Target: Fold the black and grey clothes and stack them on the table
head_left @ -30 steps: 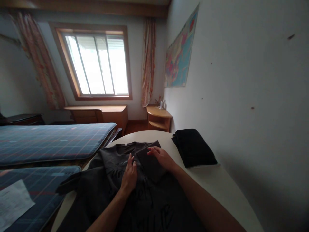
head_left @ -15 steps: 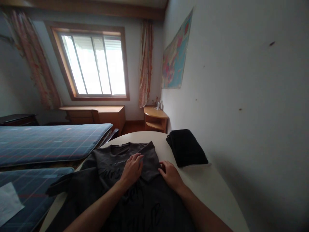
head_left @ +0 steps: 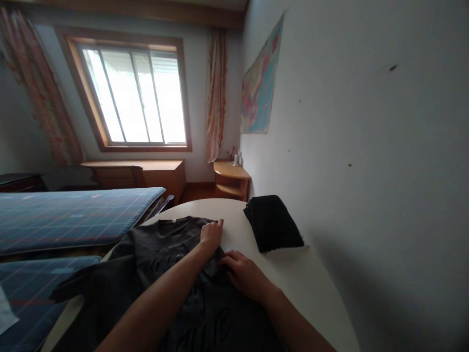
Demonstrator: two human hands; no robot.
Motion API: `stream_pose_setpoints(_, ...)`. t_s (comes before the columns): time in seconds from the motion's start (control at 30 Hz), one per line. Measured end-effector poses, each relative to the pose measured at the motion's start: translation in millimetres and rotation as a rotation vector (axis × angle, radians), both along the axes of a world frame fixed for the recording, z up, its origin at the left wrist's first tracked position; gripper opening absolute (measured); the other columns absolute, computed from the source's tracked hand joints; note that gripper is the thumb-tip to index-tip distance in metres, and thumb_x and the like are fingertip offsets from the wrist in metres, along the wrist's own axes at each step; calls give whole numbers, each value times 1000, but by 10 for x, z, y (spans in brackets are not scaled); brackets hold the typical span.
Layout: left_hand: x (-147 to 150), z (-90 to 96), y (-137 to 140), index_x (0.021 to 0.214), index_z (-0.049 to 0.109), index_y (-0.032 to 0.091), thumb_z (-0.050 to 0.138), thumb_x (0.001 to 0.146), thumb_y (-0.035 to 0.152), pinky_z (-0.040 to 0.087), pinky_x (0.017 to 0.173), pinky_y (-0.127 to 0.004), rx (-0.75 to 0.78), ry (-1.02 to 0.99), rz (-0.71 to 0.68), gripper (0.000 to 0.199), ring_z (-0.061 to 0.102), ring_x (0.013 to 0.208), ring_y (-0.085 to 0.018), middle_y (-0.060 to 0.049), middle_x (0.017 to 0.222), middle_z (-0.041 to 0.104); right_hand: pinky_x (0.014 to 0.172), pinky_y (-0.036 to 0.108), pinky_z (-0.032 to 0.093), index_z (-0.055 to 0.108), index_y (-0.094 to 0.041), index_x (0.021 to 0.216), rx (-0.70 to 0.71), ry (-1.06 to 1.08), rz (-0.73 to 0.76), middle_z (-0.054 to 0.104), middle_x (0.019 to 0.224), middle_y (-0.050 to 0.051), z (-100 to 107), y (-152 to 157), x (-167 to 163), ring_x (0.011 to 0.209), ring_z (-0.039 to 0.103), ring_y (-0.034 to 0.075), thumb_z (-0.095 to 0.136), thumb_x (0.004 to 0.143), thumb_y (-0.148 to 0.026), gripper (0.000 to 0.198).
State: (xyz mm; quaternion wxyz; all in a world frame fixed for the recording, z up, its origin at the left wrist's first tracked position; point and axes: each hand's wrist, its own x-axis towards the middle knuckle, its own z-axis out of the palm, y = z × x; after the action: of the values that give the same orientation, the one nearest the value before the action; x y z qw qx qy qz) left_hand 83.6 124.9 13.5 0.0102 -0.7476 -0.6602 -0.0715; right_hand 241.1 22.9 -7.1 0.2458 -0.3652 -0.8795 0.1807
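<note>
Daylight from a wide window (head_left: 134,95) falls into a small bedroom where a round white table (head_left: 293,283) stands against a pale wall. Spread flat across the table lies a dark grey T-shirt (head_left: 164,254), collar pointing toward the window, with faint dark lettering on the chest and one sleeve hanging off the table's left edge. Both of the person's bare arms reach over the shirt. Their left hand (head_left: 211,233) rests on the shirt's far right shoulder, near the collar, fingers curled in and pinching the fabric edge. Their right hand (head_left: 242,274) lies lower down, on the shirt's right side, fingers bent and gripping a fold of cloth; the shirt runs beneath and to the left of it. Just beyond the hands, apart from the shirt, sits a folded black garment (head_left: 273,222) close to the wall. Two blue plaid mattresses (head_left: 73,215) lie to the left, and a colourful map (head_left: 258,95) hangs on the wall.
</note>
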Motion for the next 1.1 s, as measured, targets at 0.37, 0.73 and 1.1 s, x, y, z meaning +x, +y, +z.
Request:
stream_pose_setpoints(0.37, -117, 173, 7, 125, 63, 9, 31, 95, 8, 50, 85, -41, 41, 24, 159, 44, 58, 116, -36, -27, 124, 57, 81, 26, 43, 64, -24, 113, -48, -120, -145, 70, 110, 3, 129, -58, 82, 95, 66, 20, 57, 87, -21, 28)
stream_pose_setpoints(0.73, -251, 56, 123, 95, 70, 8, 66, 79, 17, 48, 89, -43, -98, -168, 256, 19, 64, 107, -35, -23, 108, 68, 72, 27, 41, 59, -21, 114, -107, -270, -183, 70, 95, 5, 194, -151, 83, 86, 66, 22, 65, 80, -25, 35)
stream_pose_setpoints(1.1, -92, 173, 583, 115, 54, 14, 67, 83, 24, 53, 75, -26, 21, -868, 234, 36, 66, 91, -19, -11, 105, 67, 71, 30, 39, 56, -16, 108, -275, -240, -658, 71, 97, 13, 362, 28, 518, 93, 68, 26, 42, 98, -20, 18)
